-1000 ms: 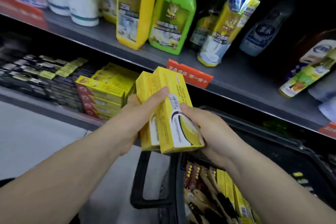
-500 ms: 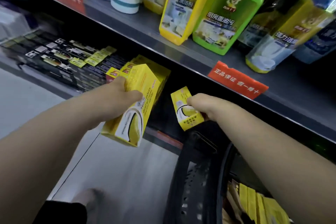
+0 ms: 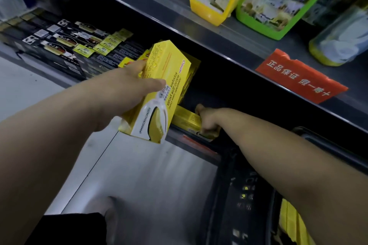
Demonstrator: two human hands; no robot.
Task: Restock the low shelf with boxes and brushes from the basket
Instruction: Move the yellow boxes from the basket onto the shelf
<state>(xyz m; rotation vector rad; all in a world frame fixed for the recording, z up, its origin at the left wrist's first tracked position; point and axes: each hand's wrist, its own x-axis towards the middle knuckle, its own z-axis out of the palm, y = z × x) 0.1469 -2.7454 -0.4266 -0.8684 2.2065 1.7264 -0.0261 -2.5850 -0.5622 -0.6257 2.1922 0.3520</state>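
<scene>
Low shelf (image 3: pixel 199 143) dark inside. Black basket (image 3: pixel 229 185) at lower right. Left hand (image 3: pixel 137 83) clamped round tilted yellow box (image 3: pixel 167 85), in air before shelf. Right hand (image 3: pixel 209 119), fingers curled, seemingly pinches flat yellow box (image 3: pixel 185 119) lying on shelf edge.

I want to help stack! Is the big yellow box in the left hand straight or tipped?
Tipped. The yellow box slants in the left hand, top end toward the low shelf, bottom end over the floor.
</scene>
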